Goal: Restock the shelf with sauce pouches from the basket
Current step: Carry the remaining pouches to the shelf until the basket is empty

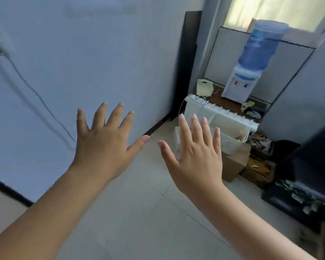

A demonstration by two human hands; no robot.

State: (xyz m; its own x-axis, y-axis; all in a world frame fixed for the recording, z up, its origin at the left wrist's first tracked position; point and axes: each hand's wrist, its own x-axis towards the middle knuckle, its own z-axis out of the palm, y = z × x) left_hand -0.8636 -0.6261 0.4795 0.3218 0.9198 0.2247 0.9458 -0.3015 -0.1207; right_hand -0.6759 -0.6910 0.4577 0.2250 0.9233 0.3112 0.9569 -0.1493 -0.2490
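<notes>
Pale floor tiles (139,212) fill the middle of the view, an open strip running from the near edge to the far corner. Both hands are held out over it, palms down, fingers spread wide and holding nothing. The left hand (103,145) hangs in front of the wall (83,62), its thumb tip reaching the line of the black skirting (158,124). The right hand (197,162) is just beside it, thumbs near but apart, and its little finger overlaps the near side of the basket (231,145).

That white, perforated basket sits on a cardboard box (233,166) on the floor at the right of the strip. A few small yellow and reddish bits (239,136) lie inside, too blurred to name as pouches.

On the left, the wall is bare but for a cable (36,96) slanting down it. A dark panel (188,62) stands upright in the corner where the skirting ends. Behind the basket a water dispenser (251,72) stands against a grey partition.

A dark shelf (296,199) with blurred small packs closes in the strip's right edge, near the box.
</notes>
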